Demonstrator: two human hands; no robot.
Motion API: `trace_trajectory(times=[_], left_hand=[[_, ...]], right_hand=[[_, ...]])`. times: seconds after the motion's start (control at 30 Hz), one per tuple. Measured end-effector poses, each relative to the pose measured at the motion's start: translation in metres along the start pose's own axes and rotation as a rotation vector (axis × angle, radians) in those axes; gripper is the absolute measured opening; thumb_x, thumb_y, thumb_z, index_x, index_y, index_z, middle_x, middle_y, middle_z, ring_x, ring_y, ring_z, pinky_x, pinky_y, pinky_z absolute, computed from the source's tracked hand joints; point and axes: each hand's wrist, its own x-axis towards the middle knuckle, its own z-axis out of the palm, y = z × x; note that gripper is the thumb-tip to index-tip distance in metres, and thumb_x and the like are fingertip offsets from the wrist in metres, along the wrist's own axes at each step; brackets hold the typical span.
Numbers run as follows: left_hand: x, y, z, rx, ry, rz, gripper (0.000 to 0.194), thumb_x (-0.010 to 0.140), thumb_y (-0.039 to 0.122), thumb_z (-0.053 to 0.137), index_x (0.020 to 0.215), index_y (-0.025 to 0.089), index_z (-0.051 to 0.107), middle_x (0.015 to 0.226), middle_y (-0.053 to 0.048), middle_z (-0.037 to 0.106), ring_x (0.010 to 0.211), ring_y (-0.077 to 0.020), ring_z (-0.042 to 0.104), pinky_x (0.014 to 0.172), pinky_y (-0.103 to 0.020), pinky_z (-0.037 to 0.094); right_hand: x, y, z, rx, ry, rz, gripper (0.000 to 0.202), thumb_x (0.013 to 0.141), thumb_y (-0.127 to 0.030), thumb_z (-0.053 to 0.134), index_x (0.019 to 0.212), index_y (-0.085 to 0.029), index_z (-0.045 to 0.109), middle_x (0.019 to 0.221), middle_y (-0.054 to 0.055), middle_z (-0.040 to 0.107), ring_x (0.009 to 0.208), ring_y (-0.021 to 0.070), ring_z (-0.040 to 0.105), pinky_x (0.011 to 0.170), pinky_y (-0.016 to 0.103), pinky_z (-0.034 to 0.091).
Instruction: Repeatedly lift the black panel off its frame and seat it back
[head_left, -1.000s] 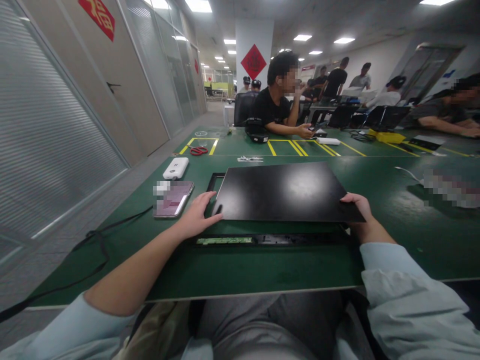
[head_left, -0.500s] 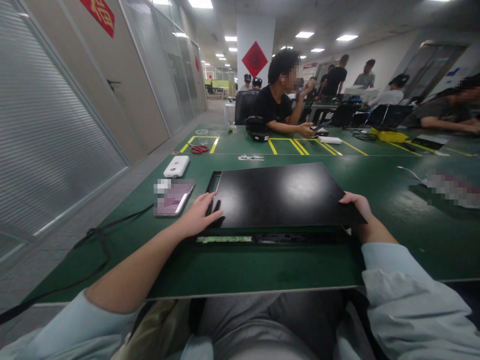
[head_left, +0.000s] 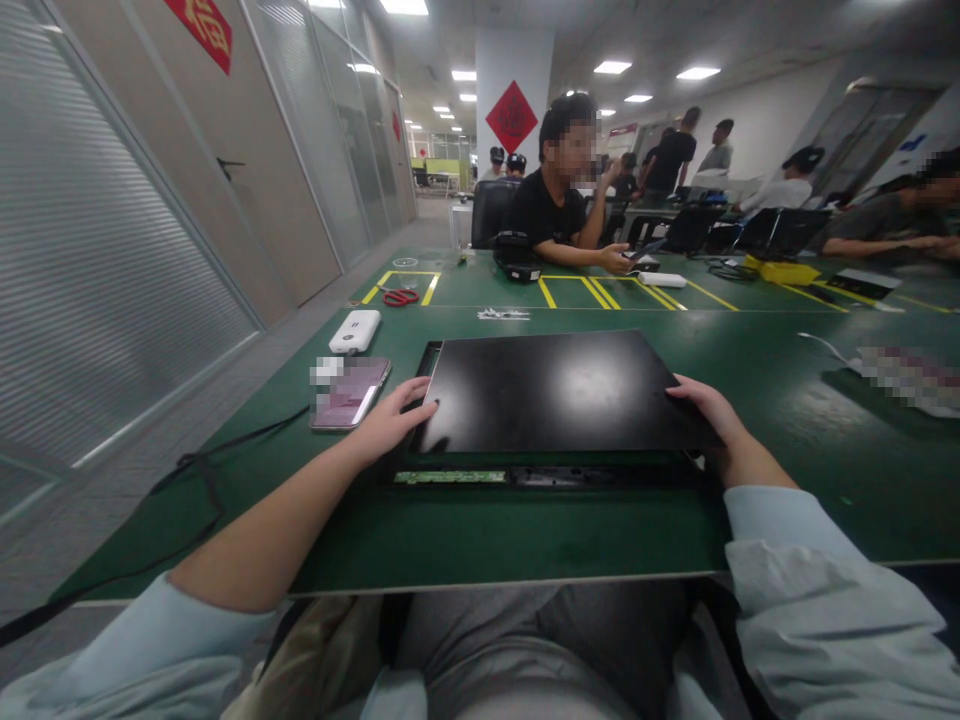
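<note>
A glossy black panel (head_left: 547, 395) lies over a dark frame (head_left: 430, 360) on the green table. Along the frame's near side, a green circuit board strip (head_left: 450, 477) shows beside black parts. My left hand (head_left: 390, 420) grips the panel's left edge, its thumb on the top surface. At the right edge my right hand (head_left: 705, 410) holds the panel, thumb on top and the other fingers hidden beneath. The panel's near edge sits short of the strip, with a gap between them.
A phone (head_left: 349, 395) and a white power bank (head_left: 355, 331) lie at the left. Red scissors (head_left: 400, 297) rest farther back. A black strap (head_left: 202, 462) crosses the left side. A person in black (head_left: 559, 210) sits across the table (head_left: 510, 550).
The panel has shifted slightly, its right side moving left and lying lower and flatter. My right hand has moved a little left with it; both hands still hold the edges.
</note>
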Motion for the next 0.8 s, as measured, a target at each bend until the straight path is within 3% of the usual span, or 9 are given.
trace_trajectory(times=[0.1, 0.3, 0.53, 0.8], left_hand=[[0.002, 0.0, 0.0, -0.207, 0.075, -0.055, 0.071, 0.069, 0.054, 0.079, 0.13, 0.021, 0.061, 0.132, -0.016, 0.07, 0.127, -0.0352, 0.063, 0.11, -0.053, 0.045], [0.002, 0.001, 0.0, -0.384, 0.221, -0.1, 0.067, 0.063, 0.04, 0.086, 0.121, 0.017, 0.062, 0.116, -0.014, 0.075, 0.117, -0.0309, 0.069, 0.108, -0.051, 0.048], [0.002, 0.002, 0.0, -0.456, 0.332, -0.135, 0.063, 0.054, 0.023, 0.086, 0.112, 0.019, 0.061, 0.098, -0.008, 0.08, 0.1, -0.029, 0.075, 0.096, -0.05, 0.056], [0.003, -0.001, 0.0, -0.331, 0.364, -0.088, 0.064, 0.051, 0.026, 0.087, 0.109, 0.019, 0.061, 0.087, -0.006, 0.079, 0.103, -0.031, 0.075, 0.102, -0.054, 0.051]], right_hand=[[0.0, -0.001, -0.001, -0.037, -0.043, 0.059, 0.037, 0.06, -0.015, 0.07, 0.097, -0.02, 0.075, 0.077, 0.002, 0.075, 0.057, 0.0218, 0.069, 0.046, 0.028, 0.054], [-0.006, -0.006, 0.006, 0.033, -0.032, 0.109, 0.037, 0.062, -0.011, 0.063, 0.097, -0.019, 0.072, 0.083, 0.004, 0.077, 0.057, 0.0214, 0.07, 0.043, 0.027, 0.051], [-0.007, -0.007, 0.009, 0.06, -0.055, 0.129, 0.035, 0.063, -0.01, 0.062, 0.096, -0.019, 0.071, 0.082, 0.003, 0.076, 0.058, 0.022, 0.071, 0.044, 0.028, 0.053], [-0.002, -0.006, 0.006, -0.025, -0.055, 0.127, 0.035, 0.063, -0.01, 0.065, 0.096, -0.017, 0.074, 0.083, 0.006, 0.077, 0.057, 0.022, 0.071, 0.047, 0.028, 0.056]])
